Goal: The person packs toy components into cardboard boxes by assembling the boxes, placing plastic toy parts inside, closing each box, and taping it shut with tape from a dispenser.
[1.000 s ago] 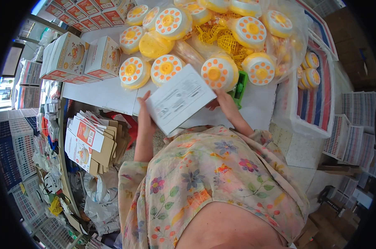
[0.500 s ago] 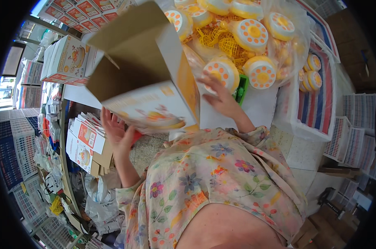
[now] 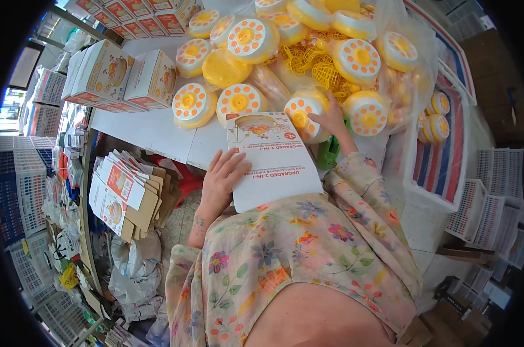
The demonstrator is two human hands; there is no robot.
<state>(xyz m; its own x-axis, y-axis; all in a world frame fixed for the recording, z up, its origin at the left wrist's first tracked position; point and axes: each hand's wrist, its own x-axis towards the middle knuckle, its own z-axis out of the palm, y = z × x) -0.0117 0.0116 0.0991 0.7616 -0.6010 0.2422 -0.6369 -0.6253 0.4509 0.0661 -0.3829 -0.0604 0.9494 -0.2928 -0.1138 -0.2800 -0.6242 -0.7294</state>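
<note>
A white cardboard box point(image 3: 276, 176) with orange print and a toy picture rests close against my torso, one white panel toward me. My left hand point(image 3: 222, 179) lies on its left side with the fingers stretched out flat. Just beyond the box, my right hand point(image 3: 335, 120) grips the right edge of a round yellow-and-white toy point(image 3: 304, 117) with orange dots. The toy's near edge is partly hidden by the box. Beside my right wrist stands a green plastic piece point(image 3: 329, 151), partly covered by the arm.
Several similar round toys point(image 3: 238, 103) and yellow net-like parts point(image 3: 325, 72) in clear plastic cover the table. Printed boxes point(image 3: 152, 81) stand at the left, with more stacked behind. Flattened cartons point(image 3: 129, 196) are piled below left. A striped, plastic-lined container point(image 3: 438, 156) is at the right.
The open-topped box has come down and toward me, turned so its printed panels face up. My left hand moved right with it; my right hand closed on the round toy's edge.
</note>
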